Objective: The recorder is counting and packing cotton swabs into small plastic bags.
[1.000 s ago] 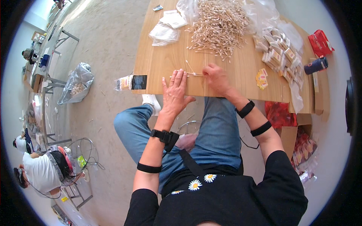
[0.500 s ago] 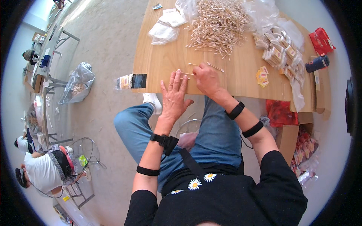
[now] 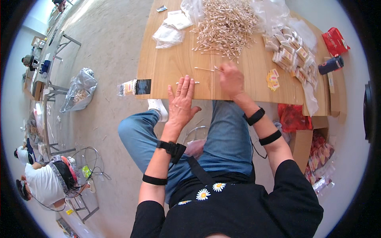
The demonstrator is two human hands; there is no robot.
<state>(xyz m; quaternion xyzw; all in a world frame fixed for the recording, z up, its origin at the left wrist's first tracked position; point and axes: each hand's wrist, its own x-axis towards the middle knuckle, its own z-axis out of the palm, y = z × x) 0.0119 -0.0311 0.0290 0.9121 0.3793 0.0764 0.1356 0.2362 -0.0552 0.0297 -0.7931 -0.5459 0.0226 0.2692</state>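
Left hand (image 3: 182,97) was open, palm down, fingers extended over the near part of the wooden surface (image 3: 158,65). Swab tips (image 3: 196,82) showed on both sides of its fingers; middle was covered, so couldn't tell if that was one swab or two. Right hand (image 3: 231,81) had its fingers curled in, to the right of the left hand and apart from it. A cotton swab (image 3: 216,68) poked out at its fingertips; couldn't tell if it was pinched or only touched. A loose swab (image 3: 204,69) lay just left of that one, beyond the left hand's fingertips.

Big swab pile (image 3: 226,27) sat at the far side of the surface, clear bags (image 3: 272,14) against it. White packets (image 3: 177,20) were left of the pile, stacked swab packs (image 3: 291,53) right of it. Yellow cards (image 3: 273,79) lay near the packs, well right of the right hand. Dark bottle (image 3: 331,65) and red bag (image 3: 335,41) were at far right. One more swab pack (image 3: 127,88) stuck out past the left edge, beside a black patch (image 3: 143,87).
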